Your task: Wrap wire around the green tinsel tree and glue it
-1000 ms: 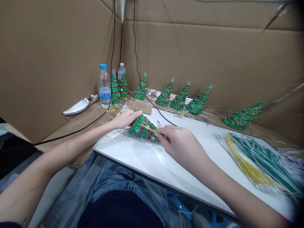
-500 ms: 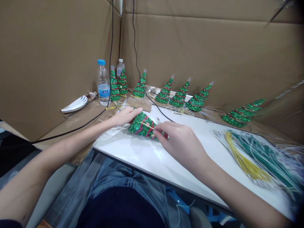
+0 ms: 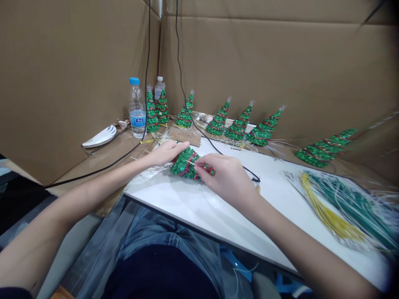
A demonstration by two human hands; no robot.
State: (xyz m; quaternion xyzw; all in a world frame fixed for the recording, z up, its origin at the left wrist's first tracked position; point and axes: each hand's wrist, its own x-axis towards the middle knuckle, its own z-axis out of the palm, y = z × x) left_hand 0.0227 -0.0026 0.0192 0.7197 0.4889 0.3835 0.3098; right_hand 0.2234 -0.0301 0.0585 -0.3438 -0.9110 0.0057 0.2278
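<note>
A small green beaded Christmas tree [image 3: 181, 165] with red and pink garland lies on its side on the white board. My left hand [image 3: 166, 153] grips it at its wide base, thumb along the top. Over its narrow end, my right hand [image 3: 222, 173] is closed in a pinch on a thin pale strand [image 3: 190, 162] that lies across the tree's side. That hand hides the tip of the tree. Whether the strand is thread or wire I cannot tell.
Several finished-looking beaded trees [image 3: 238, 122] line the back. A blue-capped water bottle [image 3: 137, 116] stands at the left near a white shell-shaped dish [image 3: 100, 137]. Yellow strands [image 3: 330, 216] and green strands [image 3: 352, 207] lie right. A black cable [image 3: 102, 168] crosses the workspace.
My right hand has moved left along the tree, and less of the strand shows beyond its fingers. A cable end has come into view behind the right hand. My left hand keeps its hold.
</note>
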